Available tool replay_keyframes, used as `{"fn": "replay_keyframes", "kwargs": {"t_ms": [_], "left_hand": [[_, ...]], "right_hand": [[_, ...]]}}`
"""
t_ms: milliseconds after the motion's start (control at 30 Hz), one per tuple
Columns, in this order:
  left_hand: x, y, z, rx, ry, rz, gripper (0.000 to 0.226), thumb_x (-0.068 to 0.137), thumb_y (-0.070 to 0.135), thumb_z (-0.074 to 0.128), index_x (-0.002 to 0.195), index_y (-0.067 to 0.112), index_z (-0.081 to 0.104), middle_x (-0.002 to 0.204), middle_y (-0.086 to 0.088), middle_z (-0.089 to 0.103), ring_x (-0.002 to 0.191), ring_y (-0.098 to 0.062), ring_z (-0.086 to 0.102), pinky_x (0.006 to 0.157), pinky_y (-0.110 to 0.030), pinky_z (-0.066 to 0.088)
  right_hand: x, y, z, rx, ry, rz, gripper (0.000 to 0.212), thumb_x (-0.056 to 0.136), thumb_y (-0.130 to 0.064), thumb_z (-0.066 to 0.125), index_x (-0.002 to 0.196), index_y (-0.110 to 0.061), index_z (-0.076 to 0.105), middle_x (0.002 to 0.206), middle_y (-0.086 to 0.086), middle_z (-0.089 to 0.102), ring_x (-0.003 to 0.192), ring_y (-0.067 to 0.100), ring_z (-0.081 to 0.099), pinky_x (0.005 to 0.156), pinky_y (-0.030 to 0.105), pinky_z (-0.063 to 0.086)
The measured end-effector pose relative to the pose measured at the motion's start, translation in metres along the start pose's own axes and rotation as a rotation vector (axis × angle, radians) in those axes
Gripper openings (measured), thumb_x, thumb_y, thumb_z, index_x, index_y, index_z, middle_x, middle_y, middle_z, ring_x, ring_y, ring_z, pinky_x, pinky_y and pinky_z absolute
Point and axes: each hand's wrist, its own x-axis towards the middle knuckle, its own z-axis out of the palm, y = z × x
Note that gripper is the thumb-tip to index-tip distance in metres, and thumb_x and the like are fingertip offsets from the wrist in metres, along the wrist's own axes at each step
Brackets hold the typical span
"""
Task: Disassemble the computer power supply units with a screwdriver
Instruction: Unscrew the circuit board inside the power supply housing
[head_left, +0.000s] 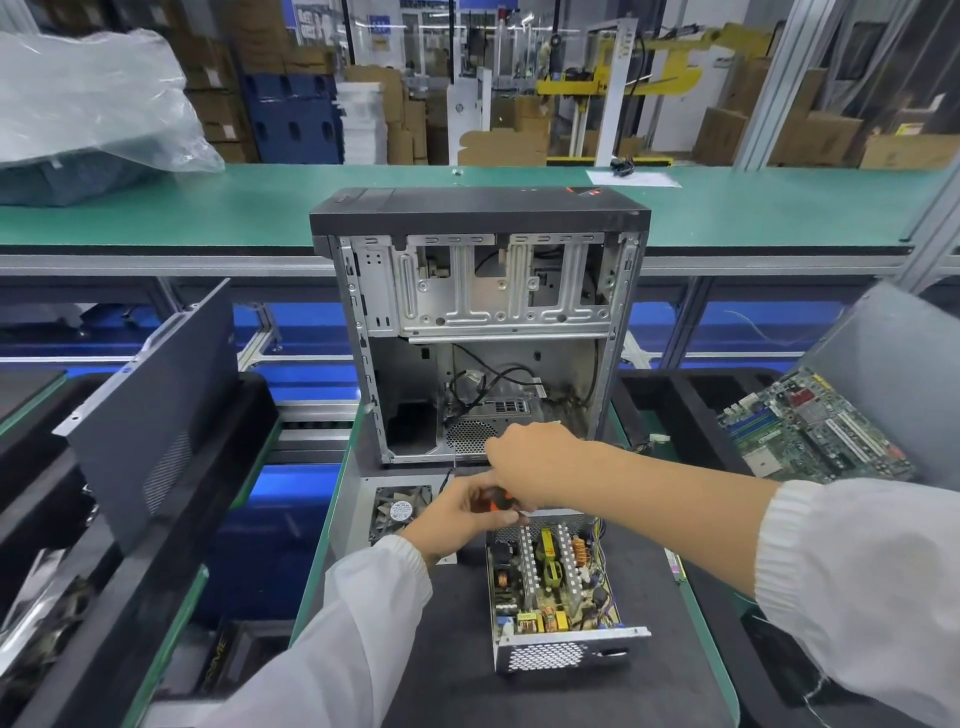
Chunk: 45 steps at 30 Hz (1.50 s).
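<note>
Mid-frame, our left hand (457, 512) and right hand (535, 462) both pinch the orange-and-black screwdriver (501, 501); a slip could gouge the open grey metal power supply unit (558, 587).

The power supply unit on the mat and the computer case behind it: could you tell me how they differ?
The power supply unit lies flat and low, packed with components; the computer case stands upright, much larger and nearly gutted, with a few loose cables. Both are bare metal, opened, with perforated vent grilles.

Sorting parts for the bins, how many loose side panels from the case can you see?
2: one dark side panel leaning at the left, one grey side panel leaning at the right behind the motherboard. Others may be hidden.
</note>
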Motion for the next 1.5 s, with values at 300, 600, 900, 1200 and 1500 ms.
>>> {"fn": "replay_keyframes", "kwargs": {"t_ms": [300,600,900,1200,1500], "left_hand": [[-0.001,0.001,0.001,0.088,-0.036,0.022,0.024,0.091,-0.006,0.060,0.115,-0.009,0.062,0.110,-0.016,0.070,0.103,-0.014,0.068,0.091,-0.023,0.051],[-0.005,0.003,0.001,0.058,-0.020,0.016,0.027,0.090,-0.007,0.061,0.117,-0.005,0.060,0.112,-0.016,0.069,0.107,-0.021,0.066,0.094,-0.025,0.050],[-0.004,0.004,0.000,0.119,-0.043,0.042,0.021,0.090,-0.006,0.061,0.110,-0.001,0.067,0.111,-0.023,0.068,0.104,-0.025,0.066,0.094,-0.027,0.052],[-0.004,0.004,-0.004,0.037,-0.019,0.001,0.023,0.088,-0.004,0.065,0.106,0.010,0.067,0.102,-0.006,0.072,0.102,-0.019,0.067,0.099,-0.032,0.050],[-0.005,0.004,-0.006,0.052,0.010,-0.014,0.024,0.086,-0.003,0.068,0.103,0.015,0.070,0.098,0.004,0.073,0.098,-0.012,0.066,0.094,-0.027,0.051]], "right_hand": [[-0.008,0.009,-0.004,0.168,-0.080,-0.099,0.045,0.089,-0.045,0.060,0.121,-0.017,0.044,0.106,0.006,0.043,0.083,0.025,0.049,0.065,0.036,0.040],[-0.007,0.003,-0.002,0.041,-0.066,-0.078,0.033,0.091,-0.011,0.059,0.121,-0.014,0.047,0.111,0.010,0.049,0.089,0.028,0.055,0.072,0.039,0.045],[-0.008,0.002,-0.003,0.099,-0.041,-0.030,0.045,0.096,-0.049,0.044,0.117,-0.011,0.053,0.104,0.009,0.055,0.078,0.025,0.053,0.073,0.038,0.048],[-0.002,0.012,0.002,0.209,-0.143,-0.156,0.047,0.087,-0.030,0.067,0.125,-0.020,0.041,0.114,0.007,0.036,0.095,0.027,0.049,0.074,0.037,0.044],[0.007,0.004,0.011,0.154,-0.039,-0.061,0.019,0.096,-0.024,0.052,0.111,-0.013,0.052,0.107,0.008,0.050,0.079,0.024,0.049,0.060,0.032,0.041]]}}
